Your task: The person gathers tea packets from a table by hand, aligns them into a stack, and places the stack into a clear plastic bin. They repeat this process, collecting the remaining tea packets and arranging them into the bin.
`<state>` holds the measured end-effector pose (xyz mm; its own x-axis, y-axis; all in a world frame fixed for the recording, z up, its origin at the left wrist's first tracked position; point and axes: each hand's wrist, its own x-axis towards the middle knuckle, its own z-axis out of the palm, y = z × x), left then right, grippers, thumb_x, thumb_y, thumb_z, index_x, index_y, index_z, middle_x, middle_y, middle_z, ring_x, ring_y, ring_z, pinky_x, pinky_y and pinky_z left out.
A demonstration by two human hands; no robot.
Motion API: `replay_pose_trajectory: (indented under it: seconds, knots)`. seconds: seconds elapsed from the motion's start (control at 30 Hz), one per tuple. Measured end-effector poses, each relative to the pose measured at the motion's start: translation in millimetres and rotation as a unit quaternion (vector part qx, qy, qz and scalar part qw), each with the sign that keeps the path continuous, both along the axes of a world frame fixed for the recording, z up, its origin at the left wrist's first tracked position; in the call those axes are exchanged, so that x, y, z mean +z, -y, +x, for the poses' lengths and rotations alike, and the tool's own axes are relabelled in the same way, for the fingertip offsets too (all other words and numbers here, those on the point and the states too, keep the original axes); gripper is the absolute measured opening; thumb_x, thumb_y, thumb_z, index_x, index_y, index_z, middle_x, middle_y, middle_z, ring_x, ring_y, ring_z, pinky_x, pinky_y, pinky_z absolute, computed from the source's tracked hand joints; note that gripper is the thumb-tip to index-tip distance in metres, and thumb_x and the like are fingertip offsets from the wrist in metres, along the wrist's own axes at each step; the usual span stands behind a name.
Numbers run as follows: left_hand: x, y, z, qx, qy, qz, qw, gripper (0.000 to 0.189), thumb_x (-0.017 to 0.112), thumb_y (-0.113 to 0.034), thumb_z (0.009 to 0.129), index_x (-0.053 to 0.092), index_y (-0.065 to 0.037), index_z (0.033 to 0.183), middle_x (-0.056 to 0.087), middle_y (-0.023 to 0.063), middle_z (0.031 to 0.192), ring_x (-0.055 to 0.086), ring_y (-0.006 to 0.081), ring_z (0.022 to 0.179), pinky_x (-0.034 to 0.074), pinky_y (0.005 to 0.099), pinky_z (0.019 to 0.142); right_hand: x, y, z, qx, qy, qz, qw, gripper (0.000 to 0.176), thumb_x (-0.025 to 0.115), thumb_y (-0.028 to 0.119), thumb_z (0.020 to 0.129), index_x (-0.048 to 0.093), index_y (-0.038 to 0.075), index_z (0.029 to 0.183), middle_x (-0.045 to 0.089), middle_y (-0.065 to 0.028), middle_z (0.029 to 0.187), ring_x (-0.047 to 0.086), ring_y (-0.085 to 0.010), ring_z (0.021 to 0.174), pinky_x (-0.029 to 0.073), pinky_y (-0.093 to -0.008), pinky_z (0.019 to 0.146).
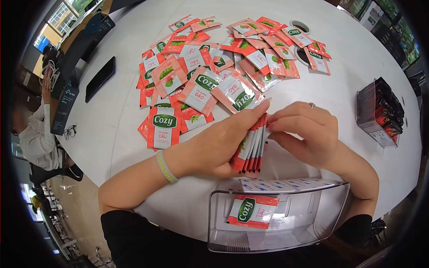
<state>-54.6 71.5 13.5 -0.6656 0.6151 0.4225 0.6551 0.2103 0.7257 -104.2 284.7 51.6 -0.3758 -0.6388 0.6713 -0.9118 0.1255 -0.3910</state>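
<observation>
My left hand (pixel 219 143) is closed around a stack of red tea sachets (pixel 250 149), held on edge above the table. At the stack's right side, my right hand (pixel 306 131) has its thumb and fingers pinched together against the upper edges; whether it grips one sachet is hidden. Below both hands sits a clear plastic box (pixel 290 223) with one red Cozy strawberry sachet (pixel 253 211) lying inside. Beyond my hands, many loose Cozy sachets (pixel 199 90) in red and peach are heaped on the white table.
A second clear box (pixel 367 111) with dark sachets stands at the right. To the left are a tablet or phone (pixel 100 79), glasses (pixel 70 132) and a TP-Link box (pixel 66 107). Cable holes (pixel 300 27) open in the tabletop. Another person (pixel 38 129) sits at far left.
</observation>
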Motion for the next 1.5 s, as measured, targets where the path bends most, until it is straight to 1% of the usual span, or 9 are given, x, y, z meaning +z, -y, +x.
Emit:
replay_pose_trajectory:
  seconds: [0.23, 0.33, 0.47, 0.53, 0.57, 0.97, 1.07, 1.13, 1.5]
  knots:
    - [3, 0, 1, 0.050, -0.060, -0.038, 0.996, 0.095, 0.076, -0.004, 0.068, 0.025, -0.022, 0.146, 0.045, 0.0171, 0.125, 0.052, 0.0294, 0.108, 0.045, 0.0393, 0.091, 6, -48, -82, -0.243, -0.063, 0.054, 0.966, 0.016, 0.073, 0.011, 0.075, 0.070, 0.003, 0.088, 0.068, -0.0102, 0.096, 0.065, -0.0256, 0.091, 0.051, -0.0334, 0.077]
    - [8, -1, 2, 0.059, -0.032, -0.058, 0.996, 0.083, 0.075, -0.003, 0.068, 0.035, -0.018, 0.139, 0.042, 0.0165, 0.125, 0.051, 0.0288, 0.109, 0.045, 0.0409, 0.091, -22, -82, -123, -0.334, -0.112, 0.095, 0.931, 0.019, 0.066, 0.015, 0.083, 0.070, 0.000, 0.095, 0.066, -0.0148, 0.105, 0.064, -0.0281, 0.095, 0.051, -0.0342, 0.079]
    - [5, -1, 1, 0.061, -0.023, -0.043, 0.997, 0.073, 0.073, -0.001, 0.068, 0.040, -0.016, 0.132, 0.039, 0.0160, 0.124, 0.051, 0.0286, 0.110, 0.045, 0.0420, 0.092, -46, -96, -139, -0.332, -0.170, 0.150, 0.916, 0.022, 0.061, 0.015, 0.087, 0.069, 0.001, 0.101, 0.064, -0.0175, 0.111, 0.065, -0.0303, 0.092, 0.052, -0.0348, 0.079]
    - [3, -4, 0, 0.046, -0.027, 0.024, 0.998, 0.067, 0.073, 0.000, 0.068, 0.042, -0.014, 0.126, 0.041, 0.0174, 0.124, 0.051, 0.0297, 0.110, 0.045, 0.0419, 0.091, -42, -84, -129, -0.341, 0.082, 0.107, 0.930, 0.023, 0.062, 0.015, 0.087, 0.068, -0.001, 0.102, 0.064, -0.0189, 0.111, 0.065, -0.0314, 0.086, 0.052, -0.0355, 0.076]
    - [3, -4, 0, 0.045, -0.026, 0.024, 0.998, 0.067, 0.073, 0.000, 0.068, 0.042, -0.014, 0.126, 0.041, 0.0174, 0.124, 0.051, 0.0297, 0.110, 0.045, 0.0419, 0.091, -44, -83, -127, -0.342, 0.083, 0.107, 0.930, 0.023, 0.062, 0.015, 0.087, 0.068, -0.001, 0.102, 0.064, -0.0189, 0.111, 0.065, -0.0314, 0.086, 0.052, -0.0355, 0.076]
    - [-3, -4, 0, 0.054, -0.053, 0.017, 0.997, 0.085, 0.073, -0.004, 0.069, 0.022, -0.007, 0.137, 0.046, 0.0164, 0.124, 0.053, 0.0259, 0.105, 0.046, 0.0387, 0.089, -55, -87, -132, -0.357, -0.138, 0.082, 0.920, 0.045, 0.063, 0.016, 0.083, 0.055, 0.005, 0.125, 0.064, -0.0161, 0.089, 0.060, -0.0301, 0.088, 0.046, -0.0377, 0.085]
    - [-4, -3, 0, 0.056, -0.053, 0.009, 0.997, 0.088, 0.073, -0.005, 0.069, 0.019, -0.007, 0.138, 0.046, 0.0167, 0.125, 0.054, 0.0265, 0.104, 0.047, 0.0386, 0.088, -40, -80, -119, -0.384, 0.105, 0.157, 0.904, 0.043, 0.064, 0.017, 0.082, 0.057, 0.006, 0.123, 0.065, -0.0151, 0.090, 0.062, -0.0278, 0.086, 0.042, -0.0395, 0.093]
    - [-5, -3, 0, 0.056, -0.050, 0.005, 0.997, 0.088, 0.074, -0.006, 0.069, 0.020, -0.007, 0.138, 0.046, 0.0165, 0.124, 0.055, 0.0264, 0.103, 0.048, 0.0383, 0.088, -48, -84, -123, -0.358, -0.057, 0.168, 0.917, 0.036, 0.065, 0.015, 0.082, 0.061, 0.007, 0.116, 0.067, -0.0120, 0.088, 0.063, -0.0235, 0.084, 0.038, -0.0431, 0.099]
    - [-3, -3, 1, 0.055, -0.042, 0.007, 0.998, 0.091, 0.074, -0.005, 0.069, 0.018, -0.006, 0.140, 0.048, 0.0174, 0.124, 0.054, 0.0255, 0.104, 0.047, 0.0369, 0.089, -43, -81, -114, -0.296, -0.162, 0.159, 0.928, 0.017, 0.065, 0.003, 0.078, 0.066, 0.009, 0.094, 0.067, -0.0049, 0.083, 0.062, -0.0192, 0.082, 0.036, -0.0434, 0.101]
